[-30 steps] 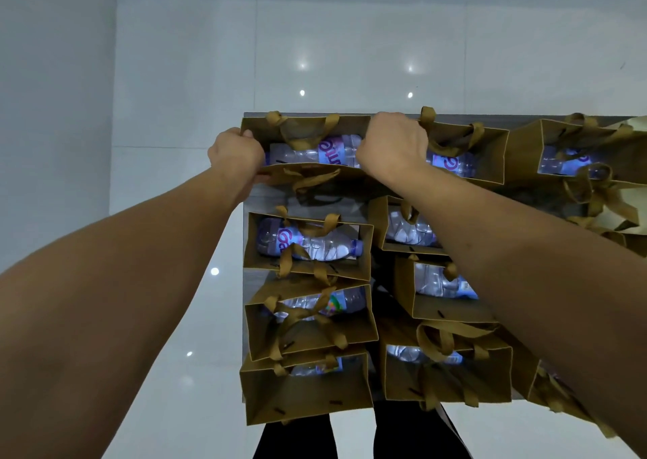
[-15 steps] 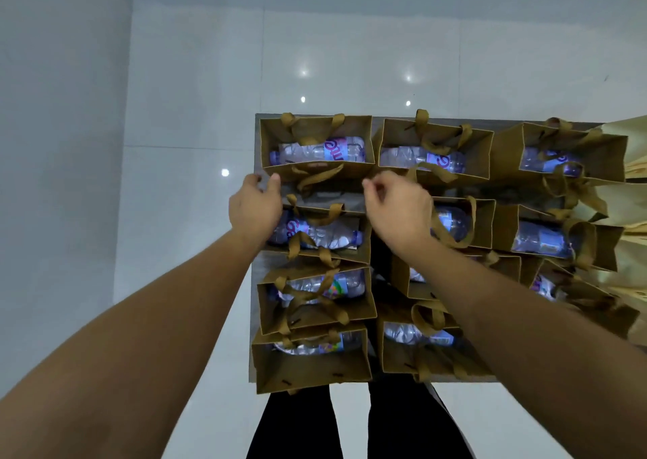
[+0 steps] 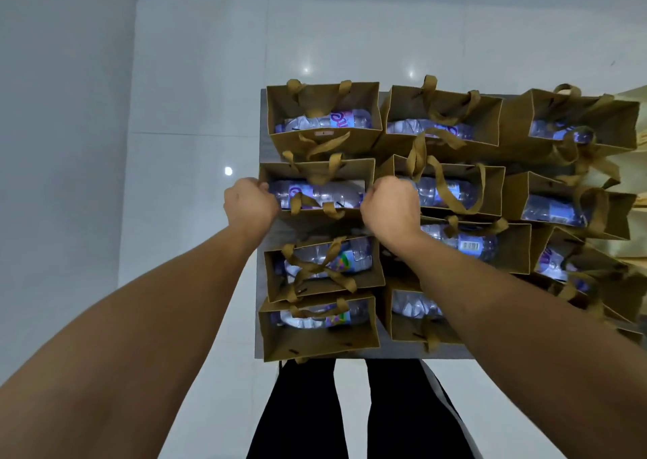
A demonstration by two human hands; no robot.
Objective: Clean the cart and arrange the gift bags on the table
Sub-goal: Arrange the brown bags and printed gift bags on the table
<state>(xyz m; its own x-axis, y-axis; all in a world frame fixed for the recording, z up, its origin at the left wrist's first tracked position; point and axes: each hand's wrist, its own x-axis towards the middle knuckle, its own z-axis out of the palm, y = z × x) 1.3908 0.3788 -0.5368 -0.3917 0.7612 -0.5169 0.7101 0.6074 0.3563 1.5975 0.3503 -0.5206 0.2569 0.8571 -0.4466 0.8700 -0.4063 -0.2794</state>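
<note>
Left hand (image 3: 250,206): forearm bare, extended forward, fingers curled, gripping the left edge of a gift bag (image 3: 317,173). Right hand (image 3: 390,206): forearm bare, extended forward, fingers curled, gripping the same bag's right edge. Knuckles up, both.

bags (image 3: 324,143): I see tan-brown paper, matching ribbon handles
bottles (image 3: 325,122): clear, with purple, pink and white labels
table (image 3: 262,283): grey
floor (image 3: 196,73): glossy white tiles, I see light spots
trousers (image 3: 301,413): black
</note>
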